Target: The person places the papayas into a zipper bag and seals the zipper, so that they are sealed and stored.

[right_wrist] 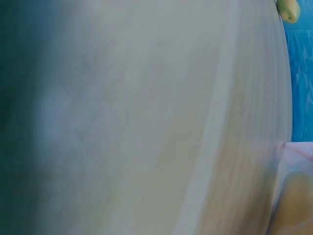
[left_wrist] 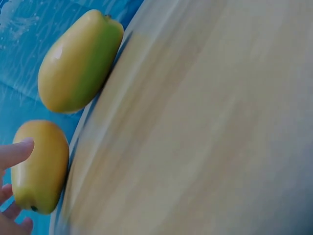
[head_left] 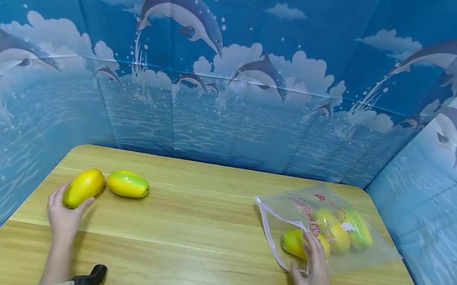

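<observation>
Left hand [head_left: 63, 219] part-open, curled round yellow fruit [head_left: 85, 187], left side of counter [head_left: 199, 235] — long axis slanted, far end rightward; right hand [head_left: 315, 278] half-spread at bag [head_left: 380, 251], mouth facing left — cannot tell whether pinching

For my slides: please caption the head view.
Left hand gripping a yellow fruit beside a second fruit, right hand at the open mouth of a clear bag holding more fruit.
</observation>
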A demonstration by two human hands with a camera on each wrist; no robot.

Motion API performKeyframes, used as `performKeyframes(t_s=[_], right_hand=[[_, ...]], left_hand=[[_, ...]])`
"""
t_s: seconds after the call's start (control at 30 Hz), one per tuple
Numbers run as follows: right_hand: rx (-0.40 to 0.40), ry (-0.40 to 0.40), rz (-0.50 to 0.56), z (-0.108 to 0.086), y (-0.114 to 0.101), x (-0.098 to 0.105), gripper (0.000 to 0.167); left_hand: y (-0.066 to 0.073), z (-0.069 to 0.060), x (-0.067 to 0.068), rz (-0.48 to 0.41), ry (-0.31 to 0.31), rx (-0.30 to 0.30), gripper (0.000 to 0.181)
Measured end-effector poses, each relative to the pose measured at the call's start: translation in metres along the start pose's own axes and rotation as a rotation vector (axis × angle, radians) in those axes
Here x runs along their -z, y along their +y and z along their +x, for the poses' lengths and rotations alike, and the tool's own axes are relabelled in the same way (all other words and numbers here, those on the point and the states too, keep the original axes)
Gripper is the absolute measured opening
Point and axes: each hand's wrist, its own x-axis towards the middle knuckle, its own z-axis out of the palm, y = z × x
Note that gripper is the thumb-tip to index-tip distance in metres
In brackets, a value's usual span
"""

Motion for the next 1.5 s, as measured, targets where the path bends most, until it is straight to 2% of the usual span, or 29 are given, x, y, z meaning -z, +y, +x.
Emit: performKeyframes(t_s=[0.27, 0.47, 0.53, 0.77, 0.93, 1.07, 1.3, 1.5], right_hand=[[-0.008, -0.002, 0.005, -0.001, 0.002, 0.0, 0.097], [-0.017, -0.005, 0.005, -0.001, 0.0, 0.001, 0.096], [-0.014, -0.003, 0.009, -0.001, 0.0, 0.001, 0.096], [-0.01, 0.0, 0.015, -0.002, 0.001, 0.001, 0.096], [-0.016, -0.002, 0.004, -0.002, 0.001, 0.001, 0.096], [-0.019, -0.002, 0.002, -0.002, 0.001, 0.001, 0.096], [-0.004, -0.002, 0.014, 0.0, -0.001, 0.002, 0.097], [-0.024, -0.006, 0.018, -0.001, 0.0, 0.002, 0.096]], left_hand=[[-0.013, 0.002, 0.004, -0.024, -0.06, 0.156, 0.068], [-0.017, 0.002, 0.005, -0.122, -0.098, 0.323, 0.072], [-0.018, 0.002, 0.005, -0.141, -0.097, 0.355, 0.073], [-0.021, 0.001, 0.005, -0.119, -0.091, 0.359, 0.071], [-0.022, 0.0, 0.004, -0.131, -0.046, 0.364, 0.069], [-0.022, -0.002, 0.003, -0.188, 0.01, 0.367, 0.069], [-0.016, -0.003, 0.004, -0.372, 0.133, 0.351, 0.067], [-0.003, -0.005, 0.003, -0.427, 0.168, 0.323, 0.063]])
